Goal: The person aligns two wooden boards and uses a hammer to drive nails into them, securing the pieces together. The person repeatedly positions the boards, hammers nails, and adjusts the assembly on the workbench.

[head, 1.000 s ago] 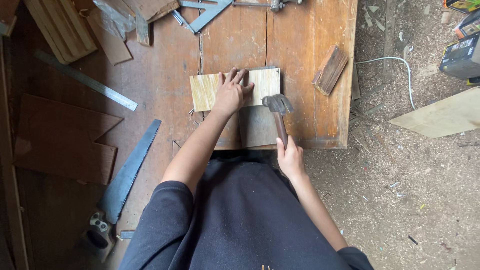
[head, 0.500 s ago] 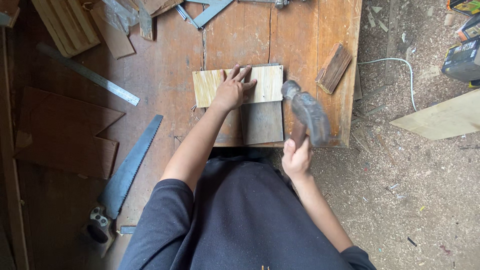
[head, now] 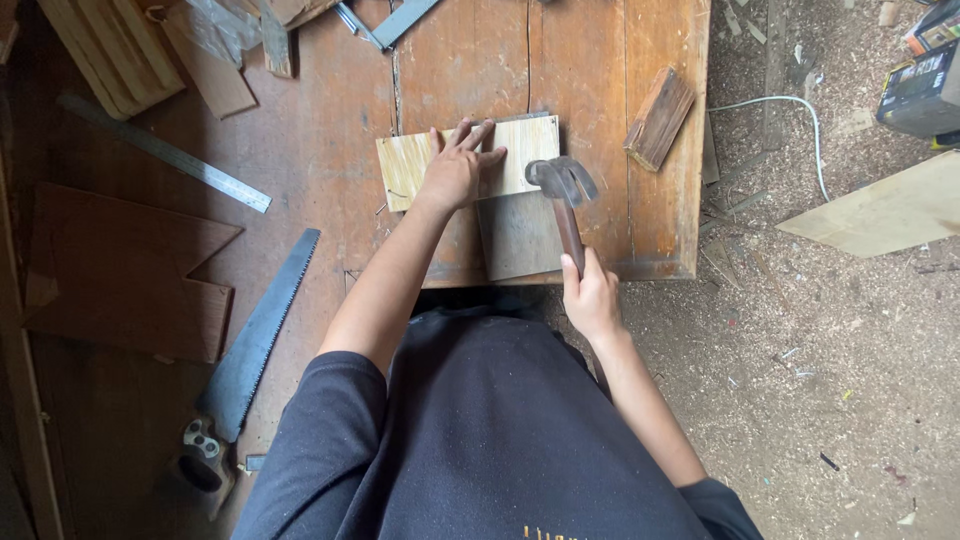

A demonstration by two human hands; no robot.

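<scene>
A saw [head: 255,330] lay off the bench's [head: 320,130] left side. The left hand [head: 455,170] pressed flat, fingers wide, on a pale board [head: 520,150] near the front edge — the right hand [head: 590,295] gripped a hammer [head: 562,180] beside it. Nailing seemed underway; it needed careful aim.

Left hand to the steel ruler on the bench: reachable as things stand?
Probably yes. The left hand lies flat on the pale board, and the steel ruler sits to its left on the bench with only bare wood between them. It would have to let go of the board first.
</scene>
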